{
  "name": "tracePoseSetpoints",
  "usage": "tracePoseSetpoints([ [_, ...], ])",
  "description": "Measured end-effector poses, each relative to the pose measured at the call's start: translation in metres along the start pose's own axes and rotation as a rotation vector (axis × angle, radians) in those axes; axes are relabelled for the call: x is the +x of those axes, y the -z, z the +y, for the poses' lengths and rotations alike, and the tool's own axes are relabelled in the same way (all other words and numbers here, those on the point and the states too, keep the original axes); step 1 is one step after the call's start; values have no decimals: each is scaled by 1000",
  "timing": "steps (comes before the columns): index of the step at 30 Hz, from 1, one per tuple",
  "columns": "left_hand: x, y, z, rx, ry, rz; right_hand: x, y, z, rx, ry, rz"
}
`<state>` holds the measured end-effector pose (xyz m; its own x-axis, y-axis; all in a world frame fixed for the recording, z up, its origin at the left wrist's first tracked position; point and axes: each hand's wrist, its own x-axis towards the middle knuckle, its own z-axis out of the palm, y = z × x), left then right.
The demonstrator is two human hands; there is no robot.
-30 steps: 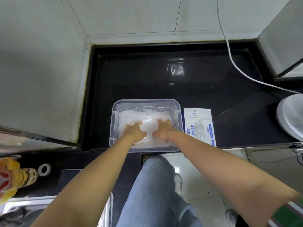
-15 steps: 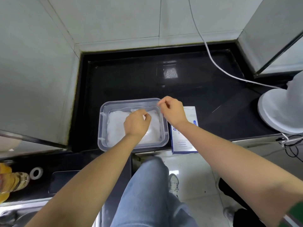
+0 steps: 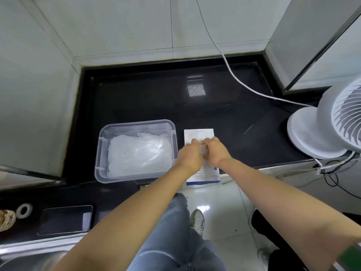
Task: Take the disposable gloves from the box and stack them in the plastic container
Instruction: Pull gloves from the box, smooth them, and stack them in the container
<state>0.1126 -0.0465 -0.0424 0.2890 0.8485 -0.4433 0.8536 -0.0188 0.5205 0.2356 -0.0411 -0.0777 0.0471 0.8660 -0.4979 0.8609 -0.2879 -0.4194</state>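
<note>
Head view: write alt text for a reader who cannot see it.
The left hand and right hand pinch a clear glove over the white box on a black counter. Left of the box stands a clear container holding a stack of gloves; a white fan stands at far right.

This looks like a kitchen corner, probably domestic. A glossy black stone worktop (image 3: 156, 98) is set into pale tiled walls (image 3: 127, 26), with the rim of a steel sink (image 3: 23, 259) at lower left and a shiny tiled floor (image 3: 220, 202) below. A white fan (image 3: 332, 122) stands plugged in on the right.
</note>
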Motion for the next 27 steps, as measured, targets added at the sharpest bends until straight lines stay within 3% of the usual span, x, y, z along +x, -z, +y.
tracePoseSetpoints([
  [6, 6, -22, 0, 34, 153, -145, 1, 1, 5, -127, 23, 24],
  [16, 9, -32, -8, -60, 150, -86, 11, 2, 11, 273, 20, -26],
  [22, 12, -34, -10, -38, 148, -63, 15, 3, 7, 204, 48, -71],
  [27, 17, -32, -9, -13, 149, -63, 8, 13, 16, 501, 135, -41],
])
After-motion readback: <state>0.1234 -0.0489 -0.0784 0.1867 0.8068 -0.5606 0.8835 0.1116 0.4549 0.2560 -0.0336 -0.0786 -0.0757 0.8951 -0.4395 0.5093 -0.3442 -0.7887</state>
